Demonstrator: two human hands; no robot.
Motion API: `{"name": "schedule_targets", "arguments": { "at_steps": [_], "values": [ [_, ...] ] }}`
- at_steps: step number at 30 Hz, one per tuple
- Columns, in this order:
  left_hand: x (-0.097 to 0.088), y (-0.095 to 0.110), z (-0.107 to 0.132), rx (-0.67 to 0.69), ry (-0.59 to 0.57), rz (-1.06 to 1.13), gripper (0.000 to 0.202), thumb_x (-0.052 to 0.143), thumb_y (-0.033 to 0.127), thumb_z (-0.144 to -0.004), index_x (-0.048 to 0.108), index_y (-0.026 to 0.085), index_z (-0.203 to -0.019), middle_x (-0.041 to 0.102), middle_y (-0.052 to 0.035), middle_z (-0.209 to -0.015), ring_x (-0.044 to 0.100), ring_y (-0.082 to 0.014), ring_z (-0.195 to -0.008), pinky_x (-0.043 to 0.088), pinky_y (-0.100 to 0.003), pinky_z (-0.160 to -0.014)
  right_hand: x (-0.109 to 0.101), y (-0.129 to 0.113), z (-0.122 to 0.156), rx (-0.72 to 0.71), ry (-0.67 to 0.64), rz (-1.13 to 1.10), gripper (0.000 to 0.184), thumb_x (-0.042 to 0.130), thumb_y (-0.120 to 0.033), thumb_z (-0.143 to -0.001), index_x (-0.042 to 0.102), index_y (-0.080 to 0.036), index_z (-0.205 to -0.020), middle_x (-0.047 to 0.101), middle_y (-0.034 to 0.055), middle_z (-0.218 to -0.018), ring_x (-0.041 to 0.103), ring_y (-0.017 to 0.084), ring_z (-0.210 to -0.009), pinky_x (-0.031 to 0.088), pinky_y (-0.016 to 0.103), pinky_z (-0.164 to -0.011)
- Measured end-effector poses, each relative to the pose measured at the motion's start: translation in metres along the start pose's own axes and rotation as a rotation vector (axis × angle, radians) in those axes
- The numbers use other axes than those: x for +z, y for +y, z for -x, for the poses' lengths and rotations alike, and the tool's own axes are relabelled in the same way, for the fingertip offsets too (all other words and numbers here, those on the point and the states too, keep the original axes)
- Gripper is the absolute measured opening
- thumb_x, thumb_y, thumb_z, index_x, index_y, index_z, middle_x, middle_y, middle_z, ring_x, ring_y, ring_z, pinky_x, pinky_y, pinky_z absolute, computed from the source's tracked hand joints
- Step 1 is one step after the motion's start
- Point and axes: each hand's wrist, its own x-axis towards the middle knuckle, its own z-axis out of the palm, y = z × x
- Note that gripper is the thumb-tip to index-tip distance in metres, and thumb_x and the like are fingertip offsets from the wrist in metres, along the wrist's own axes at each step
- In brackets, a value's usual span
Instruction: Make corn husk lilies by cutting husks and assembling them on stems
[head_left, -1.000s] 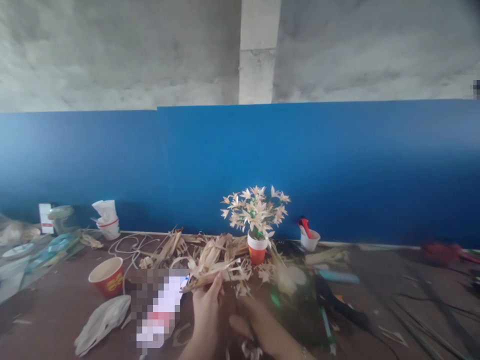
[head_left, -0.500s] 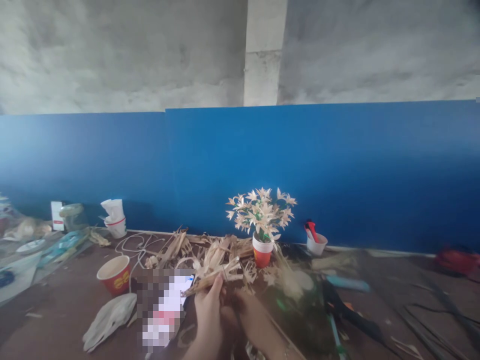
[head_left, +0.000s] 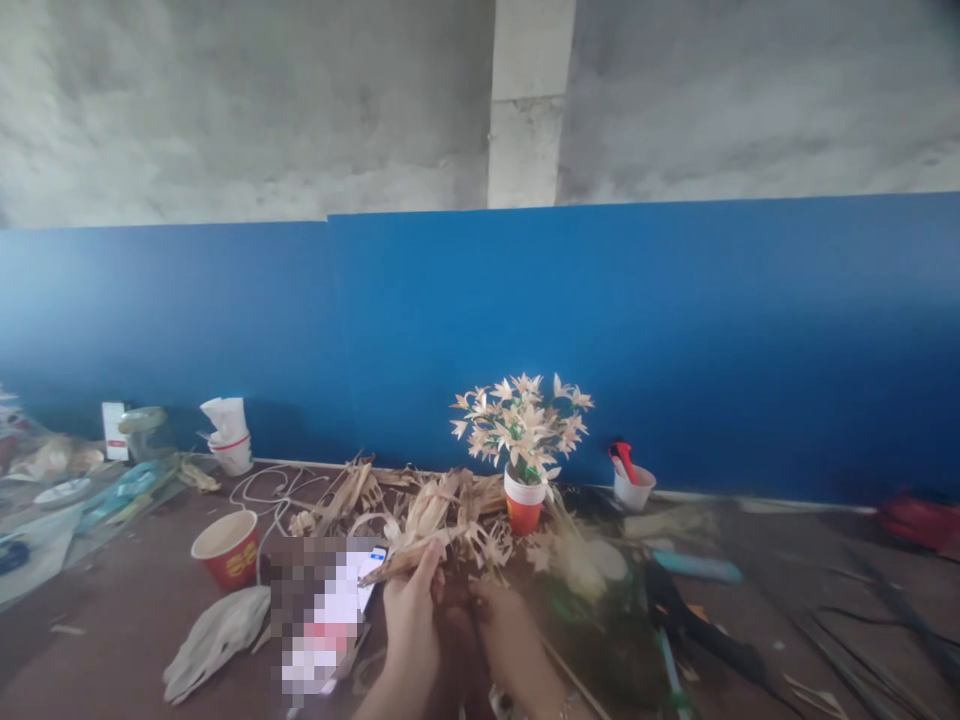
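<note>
My left hand (head_left: 411, 612) is closed, its thumb pressing on a strip of dried corn husk (head_left: 390, 566) that points left over the phone's edge. My right hand (head_left: 508, 618) is beside it, slightly blurred, with curled fingers; what they hold, if anything, is hidden. Just beyond the hands lies a heap of dried corn husks (head_left: 431, 505). Behind it stands a potted bunch of pale star-shaped flowers (head_left: 527, 425) on green stems, in a red and white paper cup (head_left: 523, 512). Near my left hand lies a phone (head_left: 330, 620), partly pixelated.
To the left are a red paper cup (head_left: 226, 548), a pale folded husk (head_left: 217, 642) and a white cable (head_left: 281, 490). On the right are a white cup (head_left: 634, 488) with a red-handled tool, and a black glue-gun-like tool (head_left: 701, 630). A blue panel (head_left: 600, 310) stands behind.
My right hand has moved slightly right, opening a gap from my left hand. My left hand, still on the husk strip, has shifted slightly left.
</note>
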Motion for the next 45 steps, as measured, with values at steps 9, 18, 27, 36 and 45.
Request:
{"name": "schedule_targets", "arguments": {
  "at_steps": [9,18,27,36,45],
  "values": [
    [0.005,0.0,0.004,-0.268,-0.397,-0.058,0.036,0.084,0.039,-0.049,0.061,0.013,-0.059,0.057,0.0011,-0.049,0.05,-0.0099,-0.045,0.037,-0.021,-0.047,-0.017,-0.007,-0.01,-0.085,0.243,-0.167,0.036,0.062,-0.048,-0.071,0.055,-0.018,-0.091,0.06,0.0046,-0.077,0.057,0.018,-0.069,0.048,0.027,-0.062],
    [0.005,0.009,0.008,-0.317,-0.559,-0.169,0.036,0.083,0.04,-0.051,0.065,0.01,-0.061,0.056,-0.0002,-0.048,0.041,-0.0053,-0.039,0.026,-0.018,-0.04,-0.037,-0.01,-0.007,-0.151,0.045,0.08,0.021,0.054,-0.018,-0.072,0.058,-0.017,-0.093,0.055,-0.002,-0.069,0.052,0.013,-0.064,0.043,0.023,-0.059],
    [0.006,0.014,0.006,-0.306,-0.448,-0.111,0.031,0.081,0.035,-0.052,0.061,0.013,-0.06,0.051,0.0038,-0.04,0.034,-0.0022,-0.033,0.016,-0.015,-0.034,-0.038,0.003,-0.016,0.025,0.138,-0.108,0.02,0.054,-0.019,-0.067,0.053,-0.017,-0.087,0.044,-0.0079,-0.052,0.041,0.009,-0.046,0.034,0.022,-0.047],
    [0.004,0.009,0.002,-0.182,-0.41,-0.184,0.038,0.081,0.044,-0.054,0.062,0.012,-0.062,0.054,0.0022,-0.039,0.043,-0.0062,-0.033,0.028,-0.016,-0.035,-0.029,-0.002,-0.012,0.031,0.052,-0.16,0.021,0.057,-0.036,-0.072,0.056,-0.017,-0.081,0.048,-0.005,-0.055,0.042,0.01,-0.048,0.036,0.021,-0.046],
    [0.004,0.016,0.002,-0.406,-0.385,0.056,0.033,0.088,0.026,-0.044,0.062,0.013,-0.06,0.061,0.0001,-0.055,0.057,-0.0081,-0.051,0.042,-0.015,-0.047,-0.034,0.002,-0.018,0.046,0.187,-0.136,0.024,0.064,-0.029,-0.061,0.055,-0.019,-0.08,0.049,-0.0054,-0.055,0.046,0.012,-0.049,0.037,0.024,-0.049]
  ]
}}
